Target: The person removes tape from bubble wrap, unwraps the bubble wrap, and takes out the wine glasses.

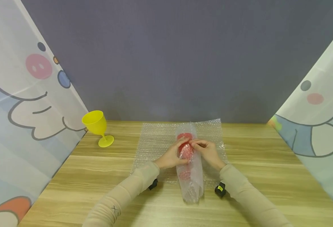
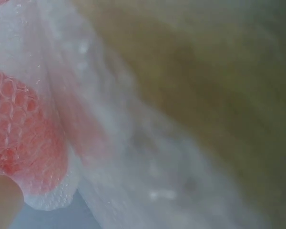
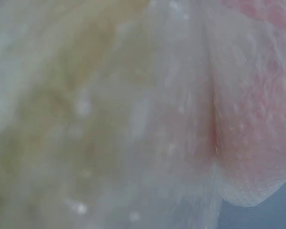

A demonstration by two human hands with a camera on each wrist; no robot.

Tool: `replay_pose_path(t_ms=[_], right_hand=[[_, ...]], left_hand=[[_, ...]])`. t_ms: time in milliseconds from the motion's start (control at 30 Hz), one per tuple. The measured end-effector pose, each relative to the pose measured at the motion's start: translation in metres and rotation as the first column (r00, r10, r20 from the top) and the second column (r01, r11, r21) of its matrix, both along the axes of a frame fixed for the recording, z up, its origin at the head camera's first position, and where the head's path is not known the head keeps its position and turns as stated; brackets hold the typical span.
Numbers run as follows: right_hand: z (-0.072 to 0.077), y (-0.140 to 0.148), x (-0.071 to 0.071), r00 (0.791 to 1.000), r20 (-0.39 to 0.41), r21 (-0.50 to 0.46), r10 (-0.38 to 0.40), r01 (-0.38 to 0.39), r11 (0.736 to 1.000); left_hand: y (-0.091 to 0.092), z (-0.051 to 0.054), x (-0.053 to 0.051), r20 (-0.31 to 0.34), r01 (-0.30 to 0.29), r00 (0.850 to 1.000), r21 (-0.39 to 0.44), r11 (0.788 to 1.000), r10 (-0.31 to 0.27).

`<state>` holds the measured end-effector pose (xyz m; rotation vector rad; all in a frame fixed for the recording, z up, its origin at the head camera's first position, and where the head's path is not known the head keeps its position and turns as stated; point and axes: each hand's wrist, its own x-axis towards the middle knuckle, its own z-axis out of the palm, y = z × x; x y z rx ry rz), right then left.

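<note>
Cream sleeves (image 1: 252,198) lead to a left hand (image 1: 170,157) gripping the red goblet (image 1: 187,153), centre, and a right hand (image 1: 210,154) apparently pinching its bubble wrap (image 1: 191,190). Wrapping seems mostly done; the near end looks unsecured. Far left, a yellow goblet (image 1: 96,123) stands unwrapped.

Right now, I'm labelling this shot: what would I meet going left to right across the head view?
Left cartoon panel, yellow goblet, left hand, bubble-wrapped red object, right hand, right cartoon panel.
</note>
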<state>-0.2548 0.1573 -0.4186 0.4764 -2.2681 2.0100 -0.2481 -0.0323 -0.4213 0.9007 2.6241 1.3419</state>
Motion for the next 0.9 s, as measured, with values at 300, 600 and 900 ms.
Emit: replay_pose_path(t_ms=[300,600,900], right_hand=[[0.014,0.0,0.008,1.0,0.009,-0.021,0.029,-0.029,0.999],[0.002,0.009,0.003,0.999,-0.023,0.064,0.03,-0.029,0.998],[-0.003,0.025,0.0,0.987,0.162,-0.013,-0.005,0.007,1.0]], left_hand=[[-0.001,0.001,0.0,0.01,0.001,1.0,0.015,1.0,-0.002],[-0.001,-0.002,0.001,0.022,-0.005,1.0,0.02,1.0,0.005],[-0.001,0.001,0.001,0.037,-0.012,0.999,0.013,1.0,0.012]])
